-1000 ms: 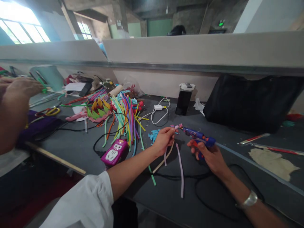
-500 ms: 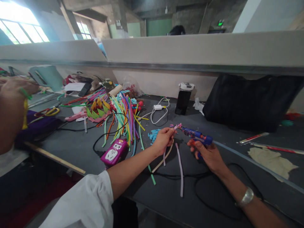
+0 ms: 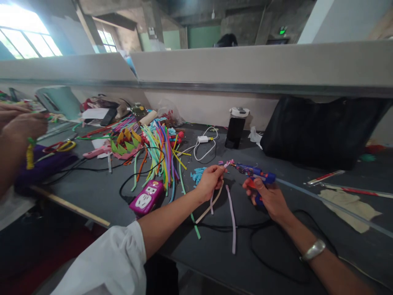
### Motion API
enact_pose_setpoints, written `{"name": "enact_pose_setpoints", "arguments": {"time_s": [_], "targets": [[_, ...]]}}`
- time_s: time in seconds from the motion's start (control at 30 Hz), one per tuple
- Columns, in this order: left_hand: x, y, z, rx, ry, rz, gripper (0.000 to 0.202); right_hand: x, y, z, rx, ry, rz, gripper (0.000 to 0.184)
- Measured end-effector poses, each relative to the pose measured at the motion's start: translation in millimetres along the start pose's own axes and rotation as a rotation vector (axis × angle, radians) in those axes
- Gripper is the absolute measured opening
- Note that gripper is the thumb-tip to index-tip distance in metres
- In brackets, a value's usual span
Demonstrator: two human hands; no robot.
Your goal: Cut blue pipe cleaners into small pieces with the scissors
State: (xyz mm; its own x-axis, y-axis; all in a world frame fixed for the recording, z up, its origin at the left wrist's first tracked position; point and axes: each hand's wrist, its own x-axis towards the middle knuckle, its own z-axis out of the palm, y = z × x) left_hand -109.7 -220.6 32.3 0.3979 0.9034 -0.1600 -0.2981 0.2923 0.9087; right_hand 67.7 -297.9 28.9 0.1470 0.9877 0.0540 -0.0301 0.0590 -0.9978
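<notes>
My right hand (image 3: 268, 196) is wrapped around the handle of a blue hot glue gun (image 3: 253, 173), a long glue stick trailing from its rear. The gun's nozzle points left, close to a small pale pink piece (image 3: 226, 165) pinched between the fingertips of my left hand (image 3: 211, 182). Whether nozzle and piece touch, I cannot tell. Under my left hand lie a beige fuzzy strip (image 3: 210, 205) and a short lilac one. A longer lilac pipe cleaner (image 3: 232, 223) rests between my forearms. Small blue pieces (image 3: 198, 175) are heaped just left of my fingers.
A purple power socket block (image 3: 146, 198) and a bundle of coloured pipe cleaners (image 3: 162, 151) are on the left. Behind stand a bottle (image 3: 236, 129) and a black bag (image 3: 319, 131). Black cords cross the dark table. Another person's hands (image 3: 24, 123) are at far left.
My hands and the glue gun stay almost in place. The other person's hands at far left have shifted slightly. The view has moved a little.
</notes>
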Motion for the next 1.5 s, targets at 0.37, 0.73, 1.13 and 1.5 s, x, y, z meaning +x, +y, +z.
{"name": "enact_pose_setpoints", "arguments": {"time_s": [0.37,0.73,1.13,1.5], "targets": [[0.6,-0.5,-1.6,-0.005,-0.014,0.004,0.026,0.1,-4.4,-3.3,0.009,0.038,0.043,0.048],[1.1,0.0,-1.3,0.004,-0.014,-0.014,0.022,-0.4,-5.6,-5.8,0.105,0.034,0.105,0.048],[-1.3,3.8,0.0,-0.008,-0.021,-0.019,0.021,0.6,-9.1,-4.2,0.288,0.017,0.136,0.048],[-2.2,6.0,1.9,-0.002,-0.011,-0.024,0.018,6.3,-7.0,-14.6,0.381,0.009,0.251,0.03]]}}
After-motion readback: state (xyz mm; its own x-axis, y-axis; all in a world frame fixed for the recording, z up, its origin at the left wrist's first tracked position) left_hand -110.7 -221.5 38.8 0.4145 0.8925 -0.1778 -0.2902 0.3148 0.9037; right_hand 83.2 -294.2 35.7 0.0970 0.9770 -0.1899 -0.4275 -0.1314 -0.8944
